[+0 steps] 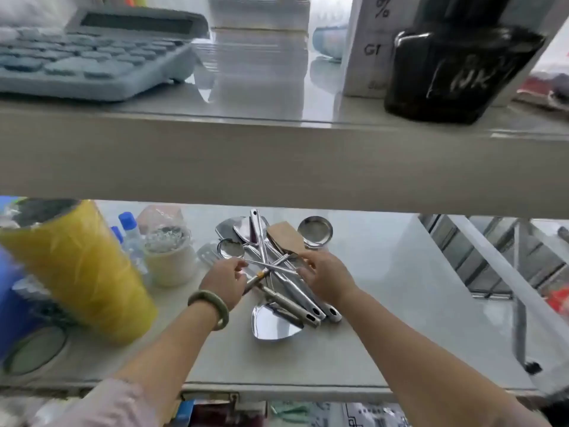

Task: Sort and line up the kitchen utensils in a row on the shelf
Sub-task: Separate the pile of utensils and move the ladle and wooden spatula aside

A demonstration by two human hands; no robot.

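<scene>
A jumbled pile of steel utensils (pixel 271 266) lies on the white lower shelf (pixel 385 318): spatulas, ladles and thin rods crossing each other. A wooden spatula (pixel 284 237) sticks out at the back, next to a round steel ladle bowl (pixel 315 231). A wide steel spatula blade (pixel 274 323) points toward me. My left hand (pixel 223 283), with a green bangle on the wrist, pinches a thin utensil handle at the pile's left. My right hand (pixel 326 278) rests on the pile's right side, fingers curled over a handle.
A yellow wrapped roll (pixel 77 269), small blue-capped bottles (pixel 129 229) and a white cup (pixel 171 260) crowd the shelf's left. Above, the upper shelf (pixel 277 155) holds a blue calculator (pixel 92 53), a white box and a dark ink bottle (pixel 455 69). Bare shelf surface lies to the right of the pile.
</scene>
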